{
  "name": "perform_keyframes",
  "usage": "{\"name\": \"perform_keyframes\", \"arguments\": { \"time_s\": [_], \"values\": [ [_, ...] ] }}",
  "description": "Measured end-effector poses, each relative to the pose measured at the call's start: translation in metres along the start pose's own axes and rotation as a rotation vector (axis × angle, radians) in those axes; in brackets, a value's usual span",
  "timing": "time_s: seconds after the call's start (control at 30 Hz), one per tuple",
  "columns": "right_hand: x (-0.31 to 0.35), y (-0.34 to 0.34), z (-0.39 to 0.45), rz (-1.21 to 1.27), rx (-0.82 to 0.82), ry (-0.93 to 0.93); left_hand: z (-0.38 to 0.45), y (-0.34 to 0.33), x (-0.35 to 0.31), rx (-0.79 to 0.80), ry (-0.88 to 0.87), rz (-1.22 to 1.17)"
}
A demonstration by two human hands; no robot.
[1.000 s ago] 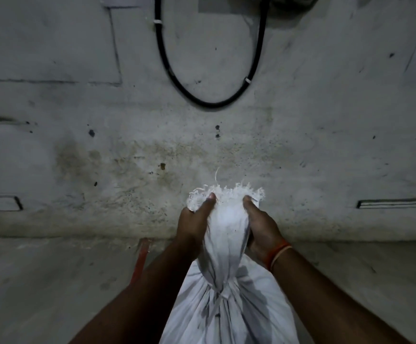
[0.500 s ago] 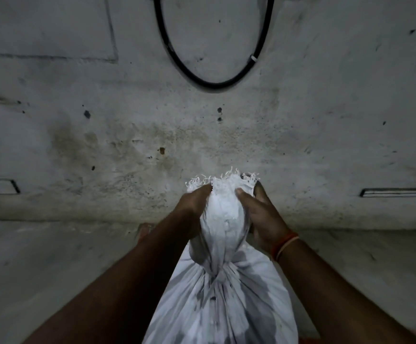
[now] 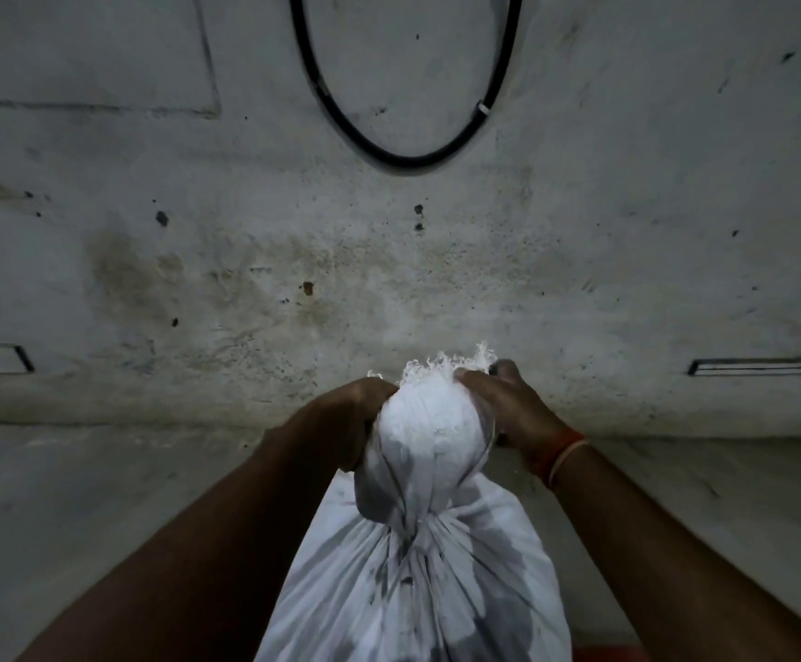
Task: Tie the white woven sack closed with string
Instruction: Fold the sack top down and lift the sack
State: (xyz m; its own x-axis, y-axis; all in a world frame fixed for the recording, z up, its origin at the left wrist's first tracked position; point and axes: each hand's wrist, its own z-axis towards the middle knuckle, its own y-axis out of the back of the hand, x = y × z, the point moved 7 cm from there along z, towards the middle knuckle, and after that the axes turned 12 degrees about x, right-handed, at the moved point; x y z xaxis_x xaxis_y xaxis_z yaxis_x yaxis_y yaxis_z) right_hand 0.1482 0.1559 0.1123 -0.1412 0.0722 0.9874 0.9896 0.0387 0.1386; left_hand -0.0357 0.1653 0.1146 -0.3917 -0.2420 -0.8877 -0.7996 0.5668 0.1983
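Both hands have slid up the sack (image 3: 417, 580) top since a second ago: left hand (image 3: 355, 418) and right hand (image 3: 508, 408) now clench the frayed mouth (image 3: 441, 375), bunching it rounder. Neck (image 3: 415, 520) already cinched below, string itself not discernible. Sack stands between the forearms by the wall (image 3: 245, 260). Likely tie done, just checking/lifting

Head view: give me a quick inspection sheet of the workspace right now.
Surface: bare concrete floor.
Job's things: white woven sack upright, neck cinched; string itself not discernible.
Clutter: red object at bottom edge, unidentifiable.
Grippers: left hand and right hand clasp the gathered top from either side; orange band on right wrist.
Cables: black cable looped on wall.
Surroundings: stained wall.
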Motion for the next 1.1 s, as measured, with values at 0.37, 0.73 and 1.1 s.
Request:
{"name": "perform_keyframes", "arguments": {
  "time_s": [0.37,0.73,1.1],
  "values": [
    [-0.020,-0.033,0.001,0.508,0.225,-0.150,0.001,0.011,-0.008,-0.049,-0.148,-0.335],
    [-0.008,-0.043,-0.003,0.166,0.386,-0.349,-0.050,-0.027,0.002,-0.312,-0.271,0.985],
    [0.014,-0.011,0.008,-0.683,0.195,-0.060,-0.006,0.015,0.015,-0.045,-0.150,0.566]
  ]
}}
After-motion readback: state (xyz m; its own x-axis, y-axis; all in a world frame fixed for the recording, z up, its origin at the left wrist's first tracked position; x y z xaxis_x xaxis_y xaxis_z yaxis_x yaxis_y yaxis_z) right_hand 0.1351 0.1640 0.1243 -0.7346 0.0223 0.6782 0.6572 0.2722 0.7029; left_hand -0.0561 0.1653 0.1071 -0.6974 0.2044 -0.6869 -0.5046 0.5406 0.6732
